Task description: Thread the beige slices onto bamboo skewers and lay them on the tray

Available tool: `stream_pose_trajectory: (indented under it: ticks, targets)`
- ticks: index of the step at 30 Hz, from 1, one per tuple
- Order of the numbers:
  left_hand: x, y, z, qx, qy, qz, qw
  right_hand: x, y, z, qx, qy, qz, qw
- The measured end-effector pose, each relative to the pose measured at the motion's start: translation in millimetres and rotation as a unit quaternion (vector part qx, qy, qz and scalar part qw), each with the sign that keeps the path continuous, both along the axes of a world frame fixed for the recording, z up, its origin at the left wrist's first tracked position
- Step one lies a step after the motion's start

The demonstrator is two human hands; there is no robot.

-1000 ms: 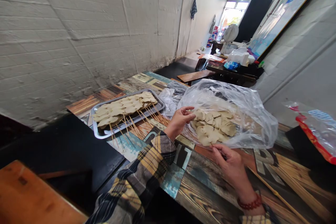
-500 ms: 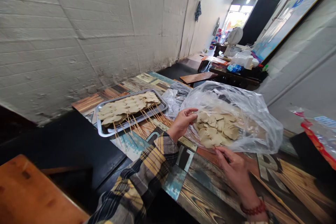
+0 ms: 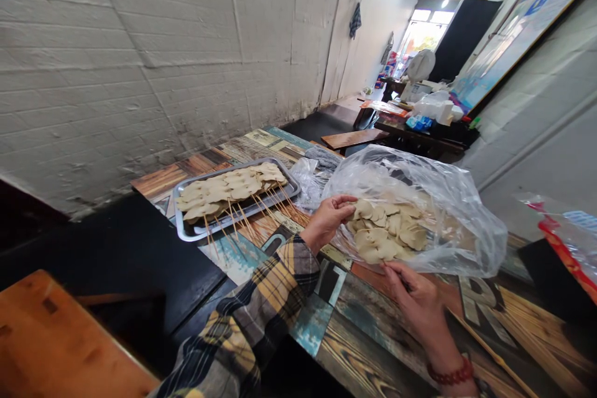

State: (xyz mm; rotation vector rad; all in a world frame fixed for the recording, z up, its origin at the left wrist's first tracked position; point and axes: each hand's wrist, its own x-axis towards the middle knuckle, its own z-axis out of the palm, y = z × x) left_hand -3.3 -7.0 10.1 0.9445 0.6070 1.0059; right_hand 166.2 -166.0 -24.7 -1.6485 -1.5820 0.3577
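My left hand (image 3: 329,221) is at the left edge of a pile of thin, pale beige food slices (image 3: 389,230), with thumb and fingers pinched on a slice there. The slices lie in the mouth of a clear plastic bag (image 3: 466,217). At the near edge of the pile, my right hand (image 3: 415,298) pinches a thin wooden skewer, whose tip end meets a front slice. Most of that skewer is hidden by the hand. To the left, a metal tray (image 3: 189,233) bears rows of skewered slices (image 3: 233,189), their sticks jutting over the near rim.
A patterned wood table (image 3: 359,336) carries everything. Loose sticks (image 3: 499,360) lie at its right. Behind the tray are a crumpled clear bag (image 3: 308,180) and a grey cloth (image 3: 321,157). A red-edged plastic package (image 3: 566,252) is at far right, an orange-brown stool (image 3: 60,342) lower left.
The whole view has shifted slightly. My left hand has moved a little closer over the slices; my right hand keeps its pinch at the near edge of the pile.
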Motion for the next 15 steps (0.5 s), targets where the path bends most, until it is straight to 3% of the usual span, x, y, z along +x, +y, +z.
stream_pose_trajectory:
  ticks: [7, 15]
  targets:
    - [-0.3, -0.9, 0.6, 0.023, 0.001, 0.023, 0.999, -0.4, -0.5, 0.4, -0.008, -0.004, -0.009, 1.000]
    - [0.7, -2.7, 1.5, -0.007, -0.013, 0.008, 1.000, 0.2, -0.4, 0.2, 0.004, -0.014, -0.015, 1.000]
